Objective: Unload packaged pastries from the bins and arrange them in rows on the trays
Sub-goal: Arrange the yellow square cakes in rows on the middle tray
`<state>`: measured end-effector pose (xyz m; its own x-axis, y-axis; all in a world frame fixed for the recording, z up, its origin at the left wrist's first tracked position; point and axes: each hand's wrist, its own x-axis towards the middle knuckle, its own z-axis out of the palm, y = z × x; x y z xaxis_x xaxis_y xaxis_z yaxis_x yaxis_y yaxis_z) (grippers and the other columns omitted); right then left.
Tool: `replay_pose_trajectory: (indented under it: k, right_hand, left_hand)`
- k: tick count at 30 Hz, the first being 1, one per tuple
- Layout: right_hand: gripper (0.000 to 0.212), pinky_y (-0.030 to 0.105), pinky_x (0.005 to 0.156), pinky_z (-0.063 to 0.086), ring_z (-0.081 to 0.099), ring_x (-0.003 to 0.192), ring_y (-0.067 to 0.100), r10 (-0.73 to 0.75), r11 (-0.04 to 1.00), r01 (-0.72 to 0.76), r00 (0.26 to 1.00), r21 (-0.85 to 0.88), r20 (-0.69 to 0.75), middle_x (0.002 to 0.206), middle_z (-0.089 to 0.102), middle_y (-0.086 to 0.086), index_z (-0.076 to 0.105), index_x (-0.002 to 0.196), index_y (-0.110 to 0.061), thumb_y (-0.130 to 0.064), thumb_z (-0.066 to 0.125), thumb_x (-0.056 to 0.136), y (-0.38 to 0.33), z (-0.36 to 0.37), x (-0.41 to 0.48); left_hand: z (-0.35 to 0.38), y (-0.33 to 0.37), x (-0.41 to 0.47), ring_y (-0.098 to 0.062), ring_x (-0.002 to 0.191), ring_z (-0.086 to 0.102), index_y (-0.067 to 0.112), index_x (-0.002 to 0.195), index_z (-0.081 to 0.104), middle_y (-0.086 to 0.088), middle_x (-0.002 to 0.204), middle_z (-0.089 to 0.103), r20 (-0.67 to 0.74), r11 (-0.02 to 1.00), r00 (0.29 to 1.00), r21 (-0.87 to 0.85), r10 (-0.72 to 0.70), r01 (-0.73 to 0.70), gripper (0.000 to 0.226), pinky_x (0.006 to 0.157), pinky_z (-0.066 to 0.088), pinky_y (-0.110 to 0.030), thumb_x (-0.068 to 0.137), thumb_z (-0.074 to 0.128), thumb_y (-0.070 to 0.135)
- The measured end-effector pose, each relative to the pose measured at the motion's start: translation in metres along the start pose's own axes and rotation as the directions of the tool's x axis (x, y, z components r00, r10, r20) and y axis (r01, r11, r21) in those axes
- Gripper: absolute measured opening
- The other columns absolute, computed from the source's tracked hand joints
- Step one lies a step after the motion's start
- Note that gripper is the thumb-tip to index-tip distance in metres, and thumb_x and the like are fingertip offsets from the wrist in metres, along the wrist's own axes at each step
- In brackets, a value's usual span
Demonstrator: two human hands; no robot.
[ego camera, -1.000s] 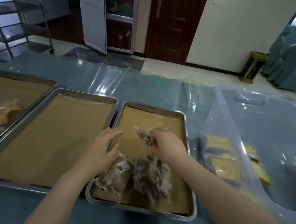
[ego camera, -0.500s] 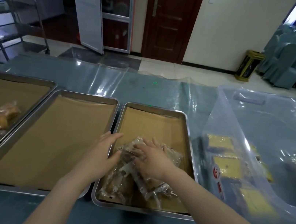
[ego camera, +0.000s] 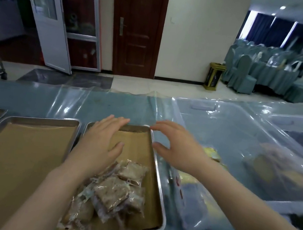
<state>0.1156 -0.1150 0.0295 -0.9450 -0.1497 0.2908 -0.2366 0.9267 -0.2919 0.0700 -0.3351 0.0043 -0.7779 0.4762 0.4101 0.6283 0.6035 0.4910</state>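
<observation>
Across the blue table (ego camera: 109,104), under its clear plastic sheet, the biggest thing is the see-through bin (ego camera: 223,129) on the right. It holds yellow packets (ego camera: 210,153) near its left wall and some darker ones further in, too blurred to tell apart.

Next come the steel trays, each lined with brown paper. The middle tray (ego camera: 11,163) sits just left of the right tray (ego camera: 157,180), their rims almost touching.

The packaged pastries (ego camera: 116,188) lie in the near half of the right tray, heaped and overlapping at odd angles, not in rows.

Both hands hover over the far end of that tray. The left hand (ego camera: 101,142) has its fingers stretched out and loose, gripping nothing. The right hand (ego camera: 178,150) is just past the tray's right rim, on the bin side. Its fingers are spread with the thumb apart, and it is empty as well.

The job now looks like sorting the heap, or fetching more from the bin. Doing it well probably means lifting one packet at a time and laying it flat at the far edge. Each packet should sit square to the rim, beside the next without overlapping. Grabbing handfuls would likely only make another pile.
</observation>
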Motion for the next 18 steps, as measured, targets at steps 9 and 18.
replay_pose_trajectory:
  k: [9,18]
  right_hand:
    - [0.028,0.026,0.094,0.04,0.052,0.117,0.013,0.186,0.982,-0.184,0.98,-0.042,0.076,0.128,0.057,-0.01,0.058,0.121,-0.03,-0.03,0.057,0.092,0.156,-0.048,-0.038]
    - [0.038,0.027,0.091,0.042,0.055,0.113,0.019,0.265,0.963,-0.227,0.9,-0.148,0.345,0.127,0.059,0.0,0.056,0.128,-0.022,-0.028,0.061,0.09,0.272,-0.047,0.007]
  left_hand:
    - [0.071,0.092,0.037,0.013,0.108,0.047,0.044,0.133,0.041,0.031,0.122,0.053,0.015,0.975,1.0,-0.222,-0.015,0.018,0.049,0.082,0.032,-0.003,0.089,0.056,0.027]
    - [0.161,0.123,0.126,-0.007,0.138,0.022,0.024,0.145,0.029,0.007,0.151,0.028,0.168,0.992,0.979,-0.032,-0.115,0.122,0.059,0.103,0.013,-0.014,0.091,0.055,0.029]
